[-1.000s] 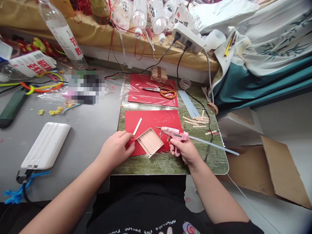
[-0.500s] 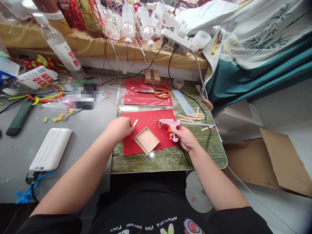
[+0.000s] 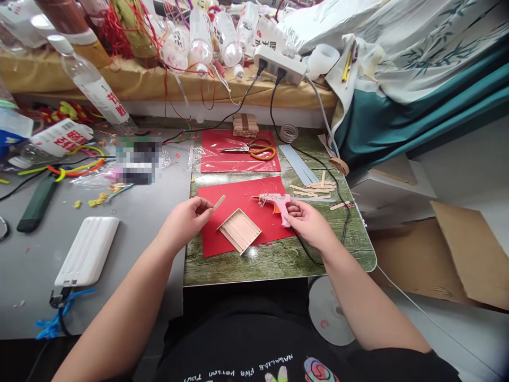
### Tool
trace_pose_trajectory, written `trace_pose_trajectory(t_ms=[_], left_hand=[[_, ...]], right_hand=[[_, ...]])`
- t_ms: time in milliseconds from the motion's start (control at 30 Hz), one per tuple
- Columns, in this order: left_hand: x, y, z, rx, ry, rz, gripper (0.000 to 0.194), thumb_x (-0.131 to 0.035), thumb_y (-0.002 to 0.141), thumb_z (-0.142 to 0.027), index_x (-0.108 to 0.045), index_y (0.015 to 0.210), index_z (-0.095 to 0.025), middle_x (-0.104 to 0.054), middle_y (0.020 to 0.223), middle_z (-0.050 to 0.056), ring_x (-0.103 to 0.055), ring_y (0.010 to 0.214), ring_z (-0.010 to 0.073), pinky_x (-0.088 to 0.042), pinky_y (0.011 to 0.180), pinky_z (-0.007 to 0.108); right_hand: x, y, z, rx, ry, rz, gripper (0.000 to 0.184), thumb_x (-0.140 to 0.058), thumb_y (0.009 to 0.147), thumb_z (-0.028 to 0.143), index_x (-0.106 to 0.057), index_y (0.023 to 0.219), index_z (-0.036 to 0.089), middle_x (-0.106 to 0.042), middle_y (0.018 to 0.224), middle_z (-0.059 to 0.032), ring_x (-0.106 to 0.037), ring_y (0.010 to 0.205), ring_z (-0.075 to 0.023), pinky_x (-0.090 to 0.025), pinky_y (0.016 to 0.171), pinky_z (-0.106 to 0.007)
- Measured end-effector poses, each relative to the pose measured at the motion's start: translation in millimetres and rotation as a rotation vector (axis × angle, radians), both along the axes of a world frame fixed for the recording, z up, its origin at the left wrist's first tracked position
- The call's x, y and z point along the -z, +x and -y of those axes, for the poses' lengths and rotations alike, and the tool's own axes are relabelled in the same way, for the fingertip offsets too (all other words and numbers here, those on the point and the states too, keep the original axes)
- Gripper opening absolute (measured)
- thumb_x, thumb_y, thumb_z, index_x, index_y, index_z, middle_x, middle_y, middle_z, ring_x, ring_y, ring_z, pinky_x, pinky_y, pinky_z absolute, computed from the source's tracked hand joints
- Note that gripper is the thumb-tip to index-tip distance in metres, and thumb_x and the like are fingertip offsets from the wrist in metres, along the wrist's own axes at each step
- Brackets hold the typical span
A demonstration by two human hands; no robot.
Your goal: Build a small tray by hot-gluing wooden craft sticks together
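The left hand [image 3: 194, 215] is nearly closed, thumb and fingertips pinching 1 end of a wooden craft stick [image 3: 219, 202], whose free end points towards 1 o'clock. The right hand [image 3: 308, 220] is loosely curled at the handle of a pink hot glue gun [image 3: 278, 200], its nozzle aimed at 9 o'clock; no finger shows on the orange trigger. Between and just below them — the centre of this clock — a shallow tray of craft sticks [image 3: 240, 231] with low raised edges lies cornerwise on a red sheet [image 3: 210, 241], untouched by either hand; the held stick is at 11 o'clock from it, the gun at 2. The step in hand looks like readying 1 stick for glue. Laying a bead would call for a firmer grip with a finger on the trigger, the stick held steady and the nozzle brought close — well clear of the pinching fingertips. Further out, loose craft sticks [image 3: 314, 189] lie at 2 o'clock and pale blue strips [image 3: 297, 163] at 1. Towards 12 are scissors [image 3: 260, 150] on wrapped red sheets [image 3: 210, 165], then a banded stick bundle [image 3: 245, 126]; at 9 sits a white power bank [image 3: 87, 249].
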State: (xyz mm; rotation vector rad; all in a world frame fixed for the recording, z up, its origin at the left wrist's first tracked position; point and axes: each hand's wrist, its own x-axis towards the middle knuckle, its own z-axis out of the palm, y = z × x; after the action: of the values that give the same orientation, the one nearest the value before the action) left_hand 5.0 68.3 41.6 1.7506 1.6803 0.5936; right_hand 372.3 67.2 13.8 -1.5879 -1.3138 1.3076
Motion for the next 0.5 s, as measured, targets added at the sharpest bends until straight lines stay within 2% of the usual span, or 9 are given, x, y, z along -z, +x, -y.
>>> trace_pose_trajectory(t_ms=[100,167,267,333,500], left_hand=[[0.8,1.2,13.4,-0.011,0.104,0.000,0.015,-0.066,0.094,-0.036,-0.073,0.098,-0.023,-0.077,0.090,0.001,-0.065,0.069,0.0142,-0.050,0.062,0.026],[0.6,5.1,19.2,0.043,0.239,-0.053,0.012,-0.065,0.097,-0.032,-0.073,0.099,-0.024,-0.076,0.092,0.001,-0.067,0.077,0.0148,-0.051,0.068,0.026],[-0.3,14.3,22.1,0.183,0.438,-0.099,0.014,-0.059,0.103,-0.028,-0.072,0.100,-0.023,-0.076,0.093,0.002,-0.068,0.085,0.0152,-0.053,0.077,0.028],[0.1,20.2,21.4,0.240,0.515,-0.129,0.016,-0.057,0.104,-0.027,-0.071,0.099,-0.022,-0.077,0.094,0.002,-0.069,0.085,0.0154,-0.053,0.079,0.028],[4.7,26.6,18.3,0.235,0.560,-0.169,0.016,-0.057,0.106,-0.027,-0.071,0.102,-0.022,-0.077,0.093,0.003,-0.070,0.085,0.0168,-0.054,0.078,0.030]], right_hand=[[-8.4,-2.9,10.2,0.071,0.134,0.195,0.039,-0.080,0.087,0.039,-0.075,0.120,0.020,-0.073,0.113,-0.0111,-0.072,0.087,-0.0226,-0.063,0.078,-0.039],[-16.6,-15.2,12.2,0.048,0.288,0.262,0.027,-0.070,0.095,0.040,-0.077,0.115,0.022,-0.072,0.116,-0.0114,-0.071,0.095,-0.0247,-0.062,0.085,-0.041],[-25.7,-47.6,1.8,-0.188,0.460,0.180,0.026,-0.062,0.102,0.034,-0.076,0.122,0.026,-0.070,0.123,-0.0100,-0.069,0.108,-0.0245,-0.058,0.098,-0.042],[-26.2,-70.5,-11.9,-0.328,0.502,0.150,0.031,-0.062,0.103,0.033,-0.073,0.130,0.027,-0.070,0.122,-0.0092,-0.069,0.106,-0.0231,-0.057,0.098,-0.041],[-14.2,-99.8,-37.5,-0.421,0.517,0.080,0.018,-0.061,0.102,0.028,-0.077,0.109,0.025,-0.075,0.106,-0.0059,-0.070,0.105,-0.0224,-0.056,0.097,-0.039]])
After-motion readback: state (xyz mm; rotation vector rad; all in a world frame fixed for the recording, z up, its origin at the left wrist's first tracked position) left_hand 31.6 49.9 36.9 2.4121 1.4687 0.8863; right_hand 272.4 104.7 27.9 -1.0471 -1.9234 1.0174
